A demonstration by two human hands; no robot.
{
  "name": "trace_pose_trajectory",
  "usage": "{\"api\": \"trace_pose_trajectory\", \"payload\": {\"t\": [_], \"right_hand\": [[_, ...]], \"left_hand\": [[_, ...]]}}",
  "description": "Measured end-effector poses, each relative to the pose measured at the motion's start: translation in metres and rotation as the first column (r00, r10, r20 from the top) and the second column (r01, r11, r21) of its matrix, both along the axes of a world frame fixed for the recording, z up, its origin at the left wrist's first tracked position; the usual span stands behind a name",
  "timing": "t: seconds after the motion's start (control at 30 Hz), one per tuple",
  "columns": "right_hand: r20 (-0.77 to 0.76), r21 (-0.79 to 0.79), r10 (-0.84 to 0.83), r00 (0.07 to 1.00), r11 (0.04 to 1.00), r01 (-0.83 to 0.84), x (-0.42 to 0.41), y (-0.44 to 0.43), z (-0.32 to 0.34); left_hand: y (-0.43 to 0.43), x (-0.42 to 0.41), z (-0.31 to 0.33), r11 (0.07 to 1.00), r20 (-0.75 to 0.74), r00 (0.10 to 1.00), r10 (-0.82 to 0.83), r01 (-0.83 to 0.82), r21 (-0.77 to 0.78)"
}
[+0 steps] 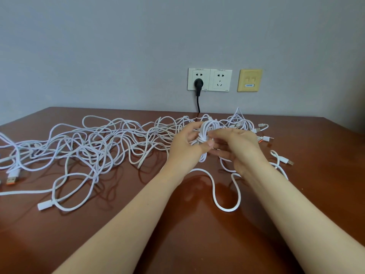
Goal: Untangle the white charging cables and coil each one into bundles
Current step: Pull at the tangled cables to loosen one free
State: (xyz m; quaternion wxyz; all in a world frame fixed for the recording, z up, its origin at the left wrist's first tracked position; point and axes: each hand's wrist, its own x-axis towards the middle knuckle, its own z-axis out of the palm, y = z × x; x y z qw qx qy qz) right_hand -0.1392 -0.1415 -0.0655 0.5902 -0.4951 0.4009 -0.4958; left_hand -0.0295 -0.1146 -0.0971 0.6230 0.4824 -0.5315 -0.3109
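- Near edge: bare brown worktop [177,234], open room front-centre & front-right; 2 bare forearms reach in from the bottom corners and converge.
- 1 slack loop of white cable [227,208] lies flat on the worktop just below the wrists.
- 2 hands, held above the worktop, centre-right. Left hand [183,147] grips 1 coiled bundle [209,129], thumb across its front, fingers curled behind. Right hand [237,149], back to camera, pinches the bundle's wrapped waist w/ its fingertips.
- Tangle of white cables [98,143] spreads from the left edge to behind the hands; no. of cables can't be counted. Plug ends show at both sides, e.g. an orange-tipped USB plug [11,177] far left.
- Far: grey wall w/ 2 white sockets [209,79], 1 black plug [198,84] in the left one, 1 beige plate [250,80].
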Motion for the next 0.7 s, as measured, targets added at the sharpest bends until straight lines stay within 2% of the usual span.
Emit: {"api": "trace_pose_trajectory", "payload": {"t": [0.1,0.27,0.4,0.57,0.7], "right_hand": [[-0.050,-0.070,-0.061,0.997,0.996,0.057,0.000,0.001,-0.004],[-0.282,-0.332,-0.201,0.938,0.938,0.101,0.005,0.002,-0.007],[-0.329,-0.429,-0.246,0.912,0.899,0.088,0.008,0.004,-0.009],[-0.278,-0.419,-0.265,0.923,0.898,0.132,0.007,0.000,-0.011],[-0.392,-0.569,-0.393,0.832,0.814,0.117,0.004,0.001,-0.011]], "left_hand": [[0.001,0.001,0.000,1.000,0.107,0.994,0.010,-0.010,-0.005],[-0.001,0.004,-0.001,0.997,0.102,0.992,0.072,-0.070,-0.016],[-0.002,0.006,-0.001,0.996,0.100,0.991,0.085,-0.085,-0.003],[-0.001,0.003,0.000,0.996,0.171,0.982,0.084,-0.079,-0.036],[0.000,0.000,-0.003,0.997,0.223,0.972,0.072,-0.070,-0.014]]}}
